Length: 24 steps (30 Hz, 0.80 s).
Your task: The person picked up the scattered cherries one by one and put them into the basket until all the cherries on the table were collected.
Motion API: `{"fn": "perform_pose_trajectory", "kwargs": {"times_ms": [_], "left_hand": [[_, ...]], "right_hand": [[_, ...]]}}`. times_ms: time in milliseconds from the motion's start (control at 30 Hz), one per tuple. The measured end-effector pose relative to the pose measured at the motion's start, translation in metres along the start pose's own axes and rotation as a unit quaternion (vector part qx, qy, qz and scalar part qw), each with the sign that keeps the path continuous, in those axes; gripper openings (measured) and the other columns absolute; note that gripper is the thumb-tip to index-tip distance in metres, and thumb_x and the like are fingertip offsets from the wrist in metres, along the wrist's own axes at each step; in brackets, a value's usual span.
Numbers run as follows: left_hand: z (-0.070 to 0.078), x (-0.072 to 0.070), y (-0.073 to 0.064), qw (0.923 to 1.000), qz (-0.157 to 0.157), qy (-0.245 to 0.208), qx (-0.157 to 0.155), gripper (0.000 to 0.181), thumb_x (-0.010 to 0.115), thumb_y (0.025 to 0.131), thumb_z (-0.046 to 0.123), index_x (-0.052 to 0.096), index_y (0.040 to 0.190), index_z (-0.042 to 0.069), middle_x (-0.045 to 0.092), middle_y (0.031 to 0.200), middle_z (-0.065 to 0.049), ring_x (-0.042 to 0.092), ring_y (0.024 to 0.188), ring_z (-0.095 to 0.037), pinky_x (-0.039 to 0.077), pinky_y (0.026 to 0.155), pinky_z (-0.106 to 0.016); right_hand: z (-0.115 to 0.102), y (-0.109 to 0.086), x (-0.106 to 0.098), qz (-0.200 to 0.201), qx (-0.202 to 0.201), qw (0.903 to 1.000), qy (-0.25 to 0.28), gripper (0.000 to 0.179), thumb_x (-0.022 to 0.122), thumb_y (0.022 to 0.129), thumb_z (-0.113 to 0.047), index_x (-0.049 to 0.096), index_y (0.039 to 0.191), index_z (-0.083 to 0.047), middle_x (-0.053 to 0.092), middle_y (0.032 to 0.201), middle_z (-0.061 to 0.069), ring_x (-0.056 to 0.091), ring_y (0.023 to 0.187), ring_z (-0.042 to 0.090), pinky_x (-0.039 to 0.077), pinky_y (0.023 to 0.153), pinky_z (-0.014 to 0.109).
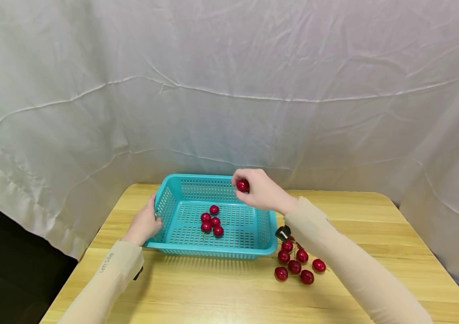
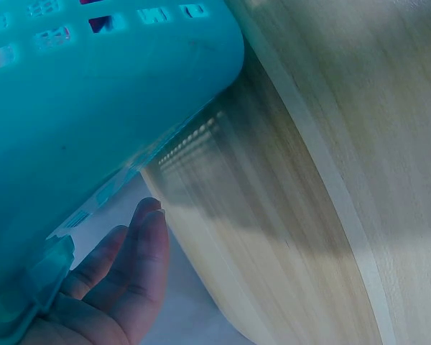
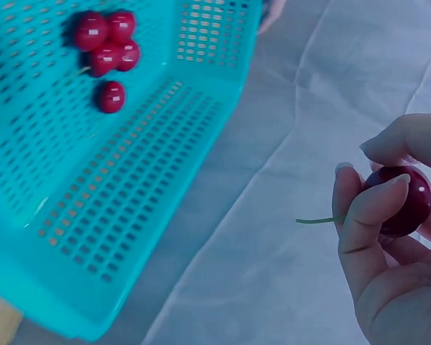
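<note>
A turquoise plastic basket with slotted walls is at the middle of the table. My left hand holds its left side; in the left wrist view the fingers extend past the rim. Over the basket's back right part, my right hand pinches a dark red cherry. The right wrist view shows this cherry between thumb and fingers, its green stem pointing outward. Several cherries lie together on the basket floor.
Several more cherries lie on the wooden table, right of the basket and beside my right forearm. A pale grey cloth hangs behind the table. Dark fabric fills the far left.
</note>
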<state>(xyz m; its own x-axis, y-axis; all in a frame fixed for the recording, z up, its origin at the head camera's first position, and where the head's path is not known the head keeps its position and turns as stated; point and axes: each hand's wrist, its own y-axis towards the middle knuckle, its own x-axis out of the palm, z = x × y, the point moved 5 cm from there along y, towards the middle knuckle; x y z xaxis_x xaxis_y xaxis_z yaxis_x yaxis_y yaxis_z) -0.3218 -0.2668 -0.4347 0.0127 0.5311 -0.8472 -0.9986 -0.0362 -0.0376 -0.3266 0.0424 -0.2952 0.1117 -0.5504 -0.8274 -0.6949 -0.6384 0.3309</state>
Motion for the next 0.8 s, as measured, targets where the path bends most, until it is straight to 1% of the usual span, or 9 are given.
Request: {"fn": "perform_pose_trajectory", "kwargs": {"times_ms": [200, 433, 600, 700, 800], "left_hand": [[0.000, 0.000, -0.001, 1.0000, 0.005, 0.000, 0.004, 0.084, 0.054, 0.093, 0.003, 0.004, 0.160, -0.002, 0.043, 0.149, -0.037, 0.051, 0.131, -0.053, 0.045, 0.106, -0.065], [0.001, -0.001, -0.001, 1.0000, 0.006, 0.000, 0.006, 0.083, 0.054, 0.093, 0.002, 0.003, 0.160, -0.002, 0.043, 0.148, -0.038, 0.051, 0.130, -0.054, 0.045, 0.106, -0.065], [0.002, 0.000, -0.001, 1.0000, 0.005, -0.004, 0.004, 0.084, 0.054, 0.093, 0.002, 0.003, 0.160, -0.002, 0.043, 0.149, -0.037, 0.050, 0.131, -0.054, 0.044, 0.107, -0.066], [0.002, 0.000, -0.001, 1.0000, 0.005, -0.004, 0.004, 0.084, 0.054, 0.093, 0.002, 0.003, 0.160, -0.002, 0.043, 0.149, -0.037, 0.050, 0.131, -0.053, 0.044, 0.107, -0.065], [0.001, 0.001, -0.001, 1.0000, 0.005, -0.003, 0.006, 0.083, 0.054, 0.093, 0.001, 0.004, 0.160, -0.002, 0.043, 0.149, -0.037, 0.051, 0.131, -0.053, 0.045, 0.107, -0.065]], "right_hand": [[-0.001, 0.025, 0.005, 0.004, 0.021, 0.9994, 0.027, 0.011, 0.066, 0.091, -0.007, 0.063, 0.101, -0.009, 0.062, 0.082, 0.005, 0.051, 0.064, 0.015, 0.047, 0.059, 0.025], [0.005, 0.044, 0.021, -0.009, 0.065, 0.9969, 0.044, 0.017, 0.066, 0.093, -0.009, 0.063, 0.109, -0.007, 0.065, 0.089, 0.007, 0.055, 0.071, 0.017, 0.049, 0.065, 0.025], [0.015, 0.052, 0.034, -0.014, 0.090, 0.9948, 0.045, 0.019, 0.066, 0.093, -0.011, 0.062, 0.111, -0.007, 0.067, 0.099, 0.009, 0.058, 0.081, 0.020, 0.053, 0.074, 0.027], [0.021, 0.054, 0.043, -0.026, 0.107, 0.9930, 0.042, 0.020, 0.066, 0.093, -0.011, 0.062, 0.113, -0.007, 0.068, 0.106, 0.010, 0.059, 0.087, 0.021, 0.054, 0.078, 0.029], [0.027, 0.055, 0.053, -0.038, 0.121, 0.9914, 0.035, 0.022, 0.067, 0.093, -0.012, 0.061, 0.114, -0.007, 0.068, 0.110, 0.010, 0.060, 0.089, 0.021, 0.055, 0.081, 0.029]]}}
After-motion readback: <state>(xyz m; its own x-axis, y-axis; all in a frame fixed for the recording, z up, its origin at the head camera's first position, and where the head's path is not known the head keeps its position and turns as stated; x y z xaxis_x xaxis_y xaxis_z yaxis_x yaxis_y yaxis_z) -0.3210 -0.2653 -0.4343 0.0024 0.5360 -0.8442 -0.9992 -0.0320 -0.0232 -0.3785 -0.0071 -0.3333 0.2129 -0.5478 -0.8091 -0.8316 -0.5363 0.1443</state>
